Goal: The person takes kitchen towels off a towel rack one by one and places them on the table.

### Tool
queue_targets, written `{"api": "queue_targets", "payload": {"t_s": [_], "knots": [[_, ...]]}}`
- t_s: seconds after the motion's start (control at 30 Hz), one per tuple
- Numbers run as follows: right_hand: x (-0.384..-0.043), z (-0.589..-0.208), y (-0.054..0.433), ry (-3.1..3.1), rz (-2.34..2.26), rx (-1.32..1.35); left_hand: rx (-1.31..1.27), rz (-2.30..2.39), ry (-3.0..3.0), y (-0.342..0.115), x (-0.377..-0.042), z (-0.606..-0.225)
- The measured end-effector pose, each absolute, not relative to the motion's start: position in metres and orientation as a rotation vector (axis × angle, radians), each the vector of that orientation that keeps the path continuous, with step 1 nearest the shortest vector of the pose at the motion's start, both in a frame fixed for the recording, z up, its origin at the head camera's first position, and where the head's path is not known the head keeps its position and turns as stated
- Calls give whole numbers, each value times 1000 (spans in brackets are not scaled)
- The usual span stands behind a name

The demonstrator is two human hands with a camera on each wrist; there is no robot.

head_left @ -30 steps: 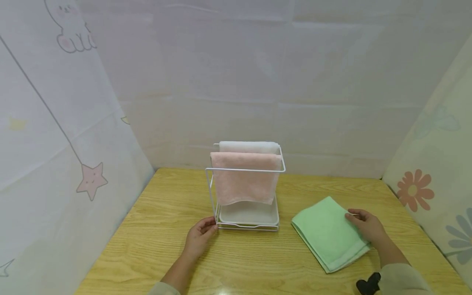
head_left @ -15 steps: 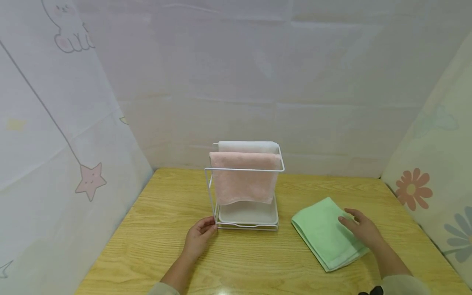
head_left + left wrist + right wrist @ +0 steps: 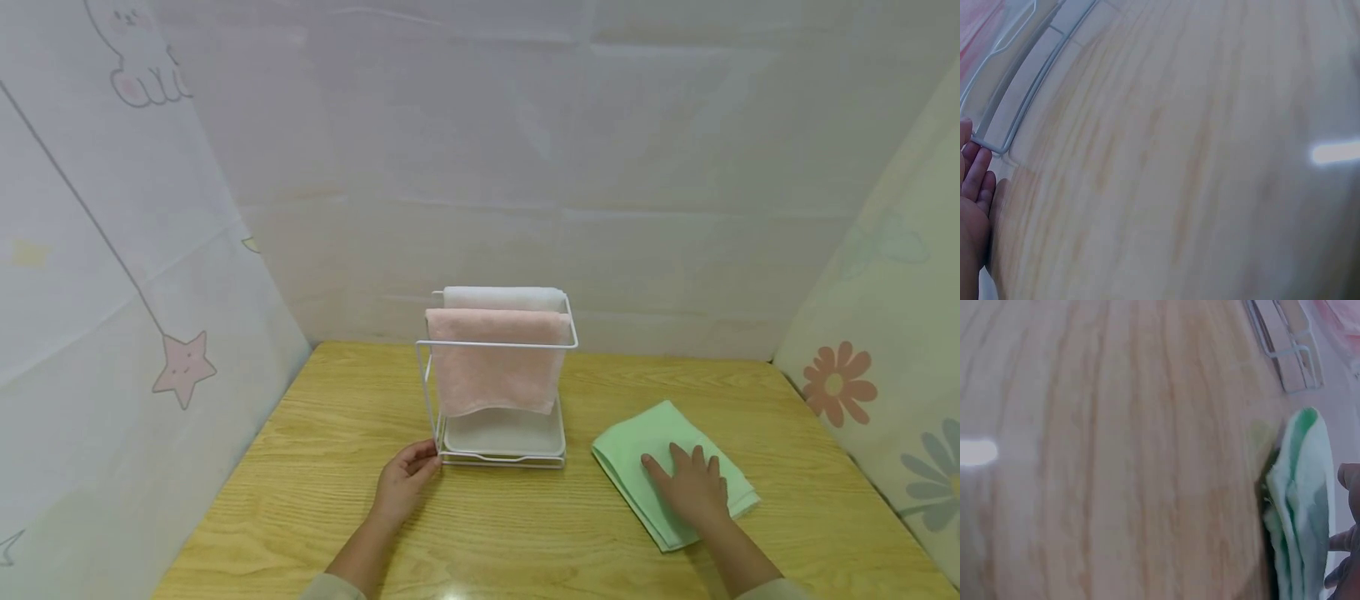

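Observation:
A white wire rack (image 3: 497, 344) stands mid-table, with a pink towel (image 3: 498, 367) and a white towel (image 3: 506, 296) draped over its upper bars. At the rack's lower front left corner my left hand (image 3: 405, 483) pinches the wire between thumb and fingers; the left wrist view shows the fingertips at that wire corner (image 3: 997, 147). A folded light green towel (image 3: 633, 442) lies flat to the right of the rack. Over it my right hand (image 3: 692, 492) is spread palm down, fingers fairly straight. In the right wrist view the green towel's (image 3: 1300, 506) folded layers show beside the fingers.
A shallow white tray (image 3: 504, 435) sits in the base of the rack. The wooden table (image 3: 315, 450) reaches back to a pale cloth backdrop (image 3: 480, 167), with printed cloth on the left and right sides.
My right hand has come left from the green towel's right edge to over its middle, its fingers now spread. The left hand stays at the rack's corner.

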State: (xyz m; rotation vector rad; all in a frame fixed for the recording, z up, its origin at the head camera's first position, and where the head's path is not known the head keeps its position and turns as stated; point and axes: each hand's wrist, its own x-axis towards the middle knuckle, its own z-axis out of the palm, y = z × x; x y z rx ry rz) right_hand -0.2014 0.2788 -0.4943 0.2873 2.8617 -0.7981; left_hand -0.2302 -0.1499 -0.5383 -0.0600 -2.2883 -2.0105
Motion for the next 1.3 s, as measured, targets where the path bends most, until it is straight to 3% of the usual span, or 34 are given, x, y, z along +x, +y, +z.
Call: {"api": "queue_targets", "payload": {"t_s": [0.3, 0.93, 1.3], "knots": [[-202, -509, 272, 2871, -755, 263, -43, -2023, -2295, -150, -232, -537], [-223, -516, 314, 3028, -601, -93, -61, -1993, -2299, -150, -231, -539], [-223, -510, 331, 3047, -623, -59, -88, -1978, -2273, -150, -231, -541]]}}
